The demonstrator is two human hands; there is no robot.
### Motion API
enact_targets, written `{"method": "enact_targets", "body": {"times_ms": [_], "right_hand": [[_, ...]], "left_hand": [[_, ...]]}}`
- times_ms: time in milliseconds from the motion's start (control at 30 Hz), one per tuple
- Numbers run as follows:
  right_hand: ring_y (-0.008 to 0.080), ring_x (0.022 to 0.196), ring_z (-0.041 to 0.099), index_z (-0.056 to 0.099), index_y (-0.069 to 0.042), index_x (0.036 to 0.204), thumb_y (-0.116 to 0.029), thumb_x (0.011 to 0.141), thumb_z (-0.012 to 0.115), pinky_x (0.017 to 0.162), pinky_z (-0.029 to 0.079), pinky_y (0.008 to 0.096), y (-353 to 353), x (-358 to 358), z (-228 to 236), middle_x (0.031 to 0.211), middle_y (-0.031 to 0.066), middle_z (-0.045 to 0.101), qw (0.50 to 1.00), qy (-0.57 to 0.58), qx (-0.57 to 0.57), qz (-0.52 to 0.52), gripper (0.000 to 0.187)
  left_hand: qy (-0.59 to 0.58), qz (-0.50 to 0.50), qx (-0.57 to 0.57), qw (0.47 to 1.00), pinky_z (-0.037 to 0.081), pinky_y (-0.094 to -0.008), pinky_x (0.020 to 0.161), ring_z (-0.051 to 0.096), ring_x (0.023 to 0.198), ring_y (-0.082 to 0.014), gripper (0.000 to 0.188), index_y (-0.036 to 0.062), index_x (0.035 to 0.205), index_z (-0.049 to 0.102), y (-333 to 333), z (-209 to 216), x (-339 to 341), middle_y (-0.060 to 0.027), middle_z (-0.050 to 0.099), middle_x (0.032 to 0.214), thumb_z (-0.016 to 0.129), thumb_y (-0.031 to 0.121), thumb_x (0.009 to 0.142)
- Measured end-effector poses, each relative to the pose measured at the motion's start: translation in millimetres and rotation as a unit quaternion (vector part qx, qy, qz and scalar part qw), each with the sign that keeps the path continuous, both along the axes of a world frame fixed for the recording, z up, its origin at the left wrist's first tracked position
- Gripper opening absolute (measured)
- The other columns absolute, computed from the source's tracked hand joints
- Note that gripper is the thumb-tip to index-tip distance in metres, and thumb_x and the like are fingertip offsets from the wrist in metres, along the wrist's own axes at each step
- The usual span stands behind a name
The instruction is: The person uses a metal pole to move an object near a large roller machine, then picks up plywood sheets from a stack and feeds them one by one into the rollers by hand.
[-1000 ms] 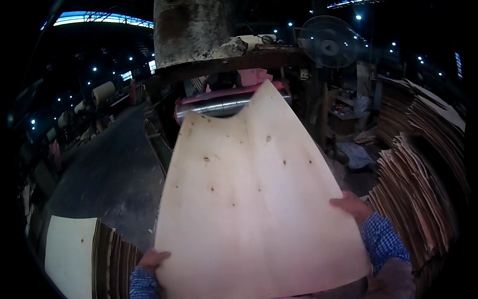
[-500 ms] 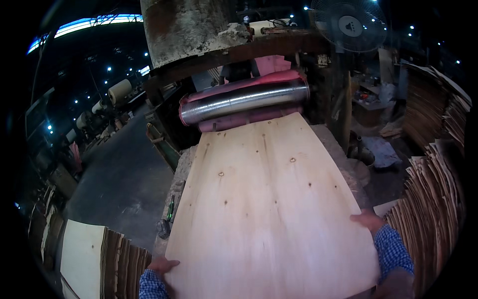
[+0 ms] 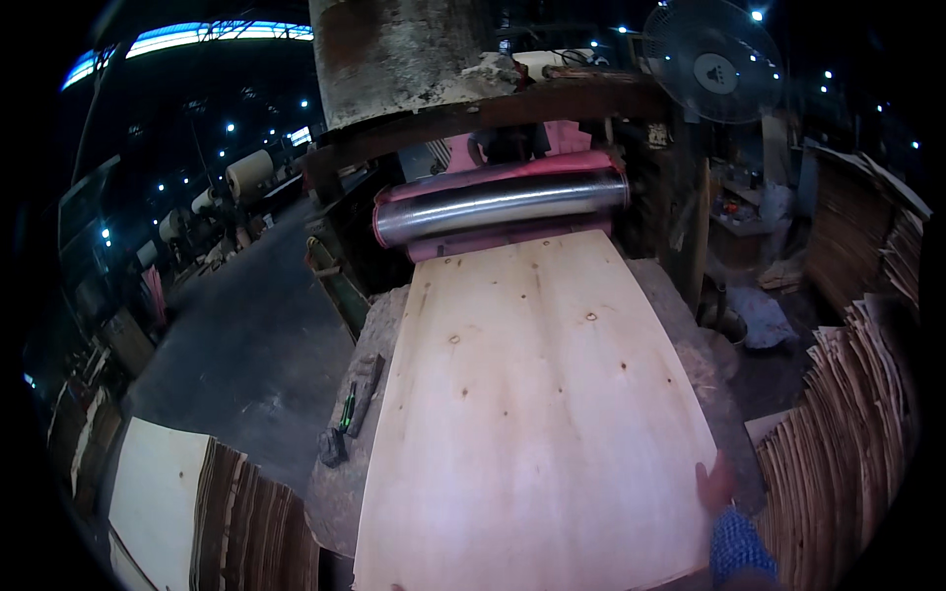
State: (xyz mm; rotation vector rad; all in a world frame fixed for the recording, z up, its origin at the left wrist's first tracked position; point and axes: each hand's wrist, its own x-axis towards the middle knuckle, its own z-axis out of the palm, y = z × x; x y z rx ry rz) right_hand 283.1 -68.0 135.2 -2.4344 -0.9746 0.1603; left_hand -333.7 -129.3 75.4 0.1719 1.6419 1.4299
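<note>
A large pale wood veneer sheet [image 3: 532, 414] with several small knots lies in front of me, its far edge at the metal roller [image 3: 503, 207] with pink-stained ends. At the sheet's right edge is my right hand [image 3: 716, 483], its thumb on top and its other fingers mostly hidden by the edge; it grips the sheet. Of my left hand [image 3: 397, 588] just a fingertip shows, at the sheet's near edge at the bottom of the view. The rest of that hand is out of view.
A green-and-black cutter [image 3: 348, 406] and a dark block [image 3: 331, 447] lie on the bench left of the sheet. Veneer stacks stand at left [image 3: 158, 492] and right [image 3: 838, 414]. A fan [image 3: 714, 74] hangs at upper right. Behind the roller a person [image 3: 507, 145] is partly visible.
My left hand has left the sheet's left side and now barely shows at its near edge. My right hand has slid nearer along the right edge. The view has shifted slightly.
</note>
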Motion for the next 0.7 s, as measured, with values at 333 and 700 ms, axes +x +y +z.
{"method": "enact_targets", "body": {"times_ms": [333, 700], "right_hand": [[0.0363, 0.129, 0.035, 0.038, 0.006, 0.133, -0.037, 0.082, 0.06, 0.105, 0.033, 0.0421, 11.0, -16.4, 5.8, 0.139, 0.0256, 0.035, 0.985, -0.119, -0.128, 0.0, 0.07], [0.0381, 0.12, 0.045, 0.049, 0.011, 0.119, -0.047, 0.068, 0.069, 0.101, 0.038, 0.0419, -66.3, -28.9, 23.1, 0.131, 0.0277, 0.043, 0.987, -0.027, -0.152, -0.044, 0.08]], "left_hand": [[-0.214, -0.006, 0.002, 0.977, 0.047, -0.0491, 0.077, 0.053, 0.105, -0.0268, 0.067, 0.0127, 0.13, 0.046, 24.3, -52.0, 33.5, -0.0068, 0.056, 0.119, 0.063, 0.056, 0.081], [-0.271, -0.033, 0.077, 0.959, 0.055, -0.0456, 0.07, 0.06, 0.094, -0.0283, 0.062, 0.0049, 0.128, 0.046, 27.0, -62.5, 42.9, -0.0105, 0.059, 0.114, 0.059, 0.049, 0.087]]}}
